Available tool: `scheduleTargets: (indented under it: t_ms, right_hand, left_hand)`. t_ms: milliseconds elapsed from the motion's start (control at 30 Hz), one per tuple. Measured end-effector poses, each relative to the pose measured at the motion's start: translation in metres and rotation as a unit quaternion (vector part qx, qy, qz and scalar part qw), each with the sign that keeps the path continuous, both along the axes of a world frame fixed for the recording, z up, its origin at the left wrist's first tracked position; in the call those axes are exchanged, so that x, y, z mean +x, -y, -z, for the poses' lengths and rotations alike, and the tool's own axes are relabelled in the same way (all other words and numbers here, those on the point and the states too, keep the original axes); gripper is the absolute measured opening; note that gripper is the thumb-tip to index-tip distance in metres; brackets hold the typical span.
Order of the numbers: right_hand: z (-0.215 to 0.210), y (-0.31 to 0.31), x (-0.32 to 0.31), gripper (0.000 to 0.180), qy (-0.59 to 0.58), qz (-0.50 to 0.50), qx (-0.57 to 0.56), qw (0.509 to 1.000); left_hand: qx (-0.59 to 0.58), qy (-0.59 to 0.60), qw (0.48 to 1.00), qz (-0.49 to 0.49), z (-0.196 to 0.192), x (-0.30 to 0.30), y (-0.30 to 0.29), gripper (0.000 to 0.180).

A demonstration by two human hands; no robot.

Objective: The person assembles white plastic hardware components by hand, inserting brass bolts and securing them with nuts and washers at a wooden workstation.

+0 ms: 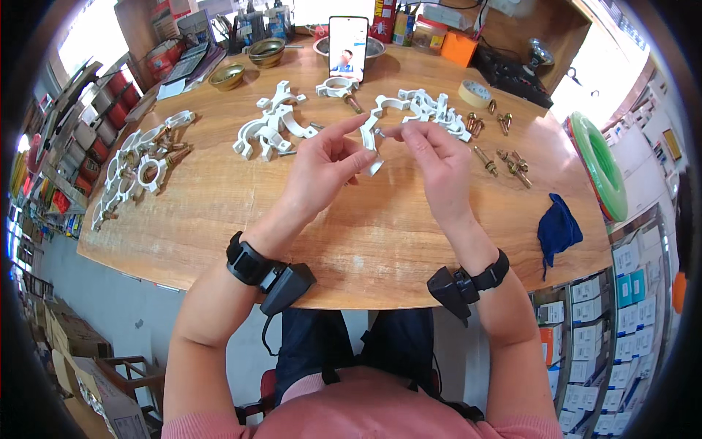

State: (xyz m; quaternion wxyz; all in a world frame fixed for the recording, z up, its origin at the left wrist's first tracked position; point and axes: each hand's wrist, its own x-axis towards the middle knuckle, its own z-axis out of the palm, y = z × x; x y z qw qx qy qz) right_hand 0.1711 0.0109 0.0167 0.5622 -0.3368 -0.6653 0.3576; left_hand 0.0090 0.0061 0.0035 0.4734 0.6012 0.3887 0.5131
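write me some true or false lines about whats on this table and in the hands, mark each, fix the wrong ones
1. The left hand holds a white clamp piece. True.

2. A blue cloth lies at the table's left end. False: the blue cloth is near the right edge of the table.

3. A phone stands upright on the far side. True.

4. The right hand lies flat. False: the right hand has its fingers bent, close to the white clamp piece.

5. A black strap is around each wrist. True.
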Motion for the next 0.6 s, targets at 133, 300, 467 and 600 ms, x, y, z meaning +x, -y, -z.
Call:
scheduleTargets:
  t_ms: [133, 300, 467, 600]
  right_hand:
    - [0.004, -0.009, 0.002, 0.020, 0.012, 0.004, -0.050, 0.999]
    - [0.012, -0.011, -0.003, 0.016, -0.012, 0.007, -0.105, 0.994]
    - [0.013, -0.005, -0.006, 0.014, -0.033, 0.018, -0.055, 0.998]
    - [0.009, -0.002, -0.010, 0.016, -0.115, 0.006, -0.094, 0.989]
  left_hand:
    - [-0.010, 0.014, 1.000, 0.024, -0.003, 0.005, 0.001, 0.043]
    - [-0.003, -0.002, 1.000, 0.027, 0.002, 0.004, 0.000, 0.044]
    - [-0.029, 0.004, 0.999, 0.029, 0.004, -0.001, -0.003, 0.044]
    - [-0.027, -0.018, 0.999, 0.013, 0.003, -0.003, -0.004, 0.044]
